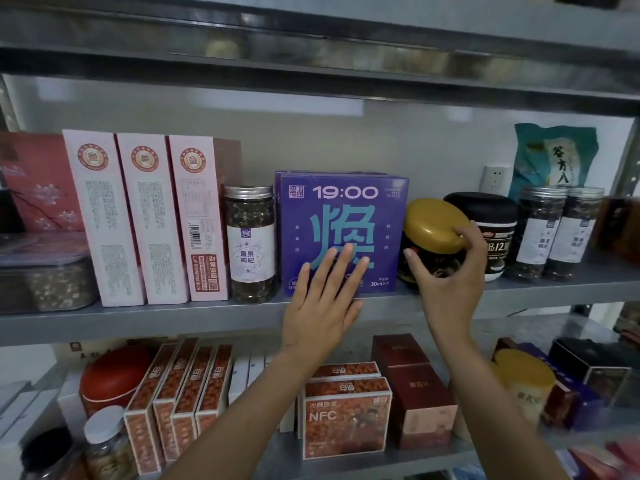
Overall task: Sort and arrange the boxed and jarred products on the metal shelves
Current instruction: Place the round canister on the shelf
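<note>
Left grip (322, 299) flat against purple cardboard box (346, 202); right grip (450, 285) clasps round gold-lidded jar (433, 226).

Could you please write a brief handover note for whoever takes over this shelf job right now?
Left hand: flat, fingers straight, pressing the purple box front on the middle shelf.
Right hand: grips the gold-lid jar, tilted, between the purple box and the black-lid tub.
Done: three pink boxes stand in a row at left, a clear jar beside them.
Left: probably stand the gold-lid jar upright and square the purple box.
</note>
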`<state>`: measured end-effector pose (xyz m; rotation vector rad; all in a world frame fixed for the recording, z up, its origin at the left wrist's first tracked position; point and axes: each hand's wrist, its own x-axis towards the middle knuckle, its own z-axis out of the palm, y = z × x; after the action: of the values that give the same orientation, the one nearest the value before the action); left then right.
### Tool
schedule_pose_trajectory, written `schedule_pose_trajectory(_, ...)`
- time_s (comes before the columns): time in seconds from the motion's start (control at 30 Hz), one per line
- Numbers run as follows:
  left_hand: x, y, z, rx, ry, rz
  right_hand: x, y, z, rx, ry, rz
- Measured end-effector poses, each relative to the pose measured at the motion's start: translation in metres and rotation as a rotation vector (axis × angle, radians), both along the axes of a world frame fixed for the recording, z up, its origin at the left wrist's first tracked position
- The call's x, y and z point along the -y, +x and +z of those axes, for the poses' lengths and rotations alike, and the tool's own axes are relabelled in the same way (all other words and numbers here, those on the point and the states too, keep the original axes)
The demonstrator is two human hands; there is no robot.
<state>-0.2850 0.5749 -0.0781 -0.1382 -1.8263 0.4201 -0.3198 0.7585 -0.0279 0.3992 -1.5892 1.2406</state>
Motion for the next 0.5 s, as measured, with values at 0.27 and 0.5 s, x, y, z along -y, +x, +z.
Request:
schedule_pose_trajectory(0.27,0.001,0.005,0.004,0.023,-0.001,-0.036,-0.01,0.047,-0.007,-0.07,-0.369,0.131)
schedule_pose_trajectory(0.5,-0.054,0.066,0.012,0.532,0.898,-1.141,-0.051,0.109,-0.017,0.123,-0.435,0.255)
